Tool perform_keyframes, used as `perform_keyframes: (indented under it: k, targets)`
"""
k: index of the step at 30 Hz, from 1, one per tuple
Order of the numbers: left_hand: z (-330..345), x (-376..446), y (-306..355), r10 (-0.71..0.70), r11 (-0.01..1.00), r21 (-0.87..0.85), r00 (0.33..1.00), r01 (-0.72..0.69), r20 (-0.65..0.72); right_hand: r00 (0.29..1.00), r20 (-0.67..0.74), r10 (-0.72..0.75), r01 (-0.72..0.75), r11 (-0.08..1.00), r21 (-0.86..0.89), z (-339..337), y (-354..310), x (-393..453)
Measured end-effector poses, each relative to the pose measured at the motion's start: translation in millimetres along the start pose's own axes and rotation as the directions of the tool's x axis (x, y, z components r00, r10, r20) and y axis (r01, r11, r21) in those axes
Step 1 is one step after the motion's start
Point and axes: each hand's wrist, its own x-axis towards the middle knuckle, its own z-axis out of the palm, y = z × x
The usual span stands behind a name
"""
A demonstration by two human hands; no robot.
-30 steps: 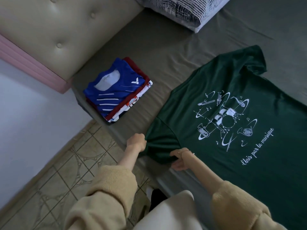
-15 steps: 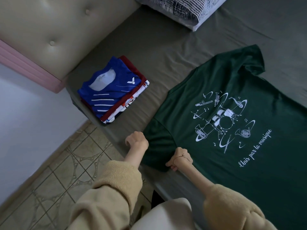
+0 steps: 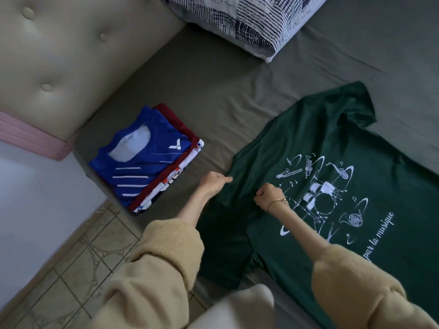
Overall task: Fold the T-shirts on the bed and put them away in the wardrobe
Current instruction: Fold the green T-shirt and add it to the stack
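Since half a second ago I see both hands gone further onto the green T-shirt point(image 3: 308, 138), away from the near sleeve edge and toward the print; the sleeve fold has come over with them. My left hand point(image 3: 212, 182) now sits at the shirt's left edge, fingers curled and pinching the cloth; my right hand point(image 3: 269, 194) is curled too, pinching fabric just left of the white drum print, a thin bracelet at the wrist.

The shirt lies spread print-up on the bed point(image 3: 213, 79), its far sleeve rumpled toward the pillow point(image 3: 249, 22) and its near sleeve draped at the bed's edge; to its left, well apart, a stack of folded shirts point(image 3: 145, 160) rests near the padded headboard point(image 3: 71, 55), the blue one on top.

I judge the cloth light, soft and limp — it will sag and crease wherever it is not held; so I would grip at the side seam and shoulder line, two points spread apart, and lay the fold down flat rather than drag it. The sheet beneath wrinkles easily and may bunch. The wardrobe is not in view — nothing is put away yet.
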Motion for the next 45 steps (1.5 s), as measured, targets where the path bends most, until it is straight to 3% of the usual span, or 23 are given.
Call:
perform_keyframes:
  k: [5, 8, 13, 23, 27, 30, 32, 35, 39, 42, 45]
  targets:
    - [-11.6, 11.5, -0.9, -0.044, 0.949, 0.306, 0.993, 0.076, -0.110, 0.996, -0.013, -0.090, 0.090, 0.994, 0.062, -2.2, -17.5, 21.8]
    - [-8.6, 18.9, 15.5, -0.003, 0.941, 0.333, 0.985, 0.062, -0.173, 0.990, -0.045, -0.131, 0.133, 0.991, 0.026, -14.6, -26.5, 28.8]
    - [-1.4, 44.6, 64.6, 0.180, 0.932, 0.348, 0.959, -0.096, -0.219, 0.971, -0.204, -0.122, 0.125, 0.992, 0.000, -56.2, -23.9, 59.2]
    - [30.9, 126.7, 189.1, 0.439, 0.856, 0.287, 0.898, -0.430, 0.037, 0.890, -0.445, -0.093, 0.101, 0.995, -0.006, -181.0, -3.9, 146.0]
    - [49.0, 152.0, 227.9, 0.458, 0.819, 0.328, 0.881, -0.471, 0.121, 0.863, -0.505, -0.012, 0.012, 1.000, -0.004, -220.6, 14.4, 169.1]
    - [55.7, 167.5, 244.7, 0.451, 0.760, 0.440, 0.876, -0.479, 0.173, 0.811, -0.568, 0.140, -0.101, 0.990, 0.100, -250.1, 33.8, 185.2]
    - [52.0, 176.4, 245.8, 0.437, 0.763, 0.435, 0.877, -0.478, 0.198, 0.784, -0.578, 0.227, -0.161, 0.973, 0.164, -263.5, 43.7, 193.6]
    - [49.8, 187.4, 250.1, 0.430, 0.787, 0.378, 0.873, -0.488, 0.231, 0.779, -0.586, 0.225, -0.213, 0.973, 0.091, -278.2, 56.5, 208.2]
    - [48.8, 193.2, 252.4, 0.385, 0.817, 0.346, 0.883, -0.462, 0.270, 0.804, -0.589, 0.082, -0.110, 0.994, -0.012, -284.4, 60.3, 222.0]
    - [49.4, 196.2, 253.7, 0.334, 0.847, 0.321, 0.894, -0.423, 0.297, 0.820, -0.572, 0.007, 0.029, 0.998, 0.055, -289.1, 53.5, 229.7]
    - [48.2, 203.7, 255.7, 0.285, 0.893, 0.236, 0.887, -0.383, 0.362, 0.861, -0.506, 0.044, 0.033, 0.989, 0.142, -296.5, 46.8, 237.7]
